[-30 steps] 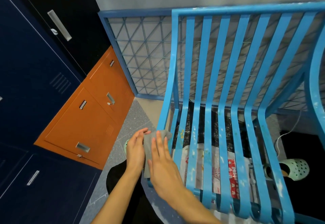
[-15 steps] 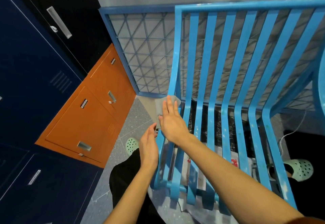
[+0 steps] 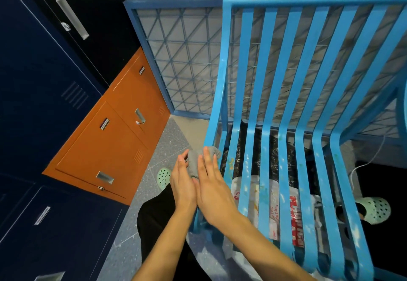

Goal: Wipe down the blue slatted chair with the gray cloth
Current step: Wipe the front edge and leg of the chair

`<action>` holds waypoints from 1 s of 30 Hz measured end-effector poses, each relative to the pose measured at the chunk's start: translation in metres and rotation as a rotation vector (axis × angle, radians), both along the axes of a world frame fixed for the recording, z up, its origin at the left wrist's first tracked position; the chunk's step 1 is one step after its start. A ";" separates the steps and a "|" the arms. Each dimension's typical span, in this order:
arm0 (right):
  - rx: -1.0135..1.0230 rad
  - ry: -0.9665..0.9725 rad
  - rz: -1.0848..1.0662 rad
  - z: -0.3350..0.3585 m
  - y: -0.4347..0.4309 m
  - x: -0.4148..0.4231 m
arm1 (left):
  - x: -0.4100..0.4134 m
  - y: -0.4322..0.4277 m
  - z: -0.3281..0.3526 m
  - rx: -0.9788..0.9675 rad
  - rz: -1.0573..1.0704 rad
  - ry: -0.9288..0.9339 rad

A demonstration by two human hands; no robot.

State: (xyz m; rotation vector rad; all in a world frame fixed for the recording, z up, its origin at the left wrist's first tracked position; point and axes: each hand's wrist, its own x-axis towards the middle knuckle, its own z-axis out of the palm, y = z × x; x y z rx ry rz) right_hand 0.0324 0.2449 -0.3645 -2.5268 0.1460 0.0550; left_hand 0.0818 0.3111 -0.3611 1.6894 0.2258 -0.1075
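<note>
The blue slatted chair (image 3: 284,113) fills the right half of the view, its slats speckled with pale marks. The gray cloth (image 3: 195,161) is folded over the chair's leftmost slat at the seat's left edge. My left hand (image 3: 181,183) presses the cloth from the outer side and my right hand (image 3: 212,187) lies flat on it from the seat side, fingers straight, so the cloth is pinched between both palms.
Orange and dark blue metal lockers (image 3: 105,139) stand at the left. A blue wire-mesh panel (image 3: 185,60) stands behind the chair. Plastic bags (image 3: 275,203) lie under the seat. My feet in pale green clogs (image 3: 164,176) rest on the speckled floor.
My right hand slid the cloth up the left slat toward the backrest, then came back down to the seat edge. My left hand has closed in against the cloth again.
</note>
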 end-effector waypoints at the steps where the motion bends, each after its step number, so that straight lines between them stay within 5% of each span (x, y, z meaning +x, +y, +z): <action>1: -0.002 -0.006 0.007 0.000 -0.003 0.002 | 0.000 0.000 0.000 -0.001 0.003 -0.002; 13: -0.101 0.023 0.030 0.006 -0.065 0.077 | -0.004 -0.003 0.005 0.001 0.010 -0.003; 30: -0.087 -0.012 0.001 -0.005 -0.035 0.029 | -0.001 -0.001 -0.001 -0.030 -0.013 0.000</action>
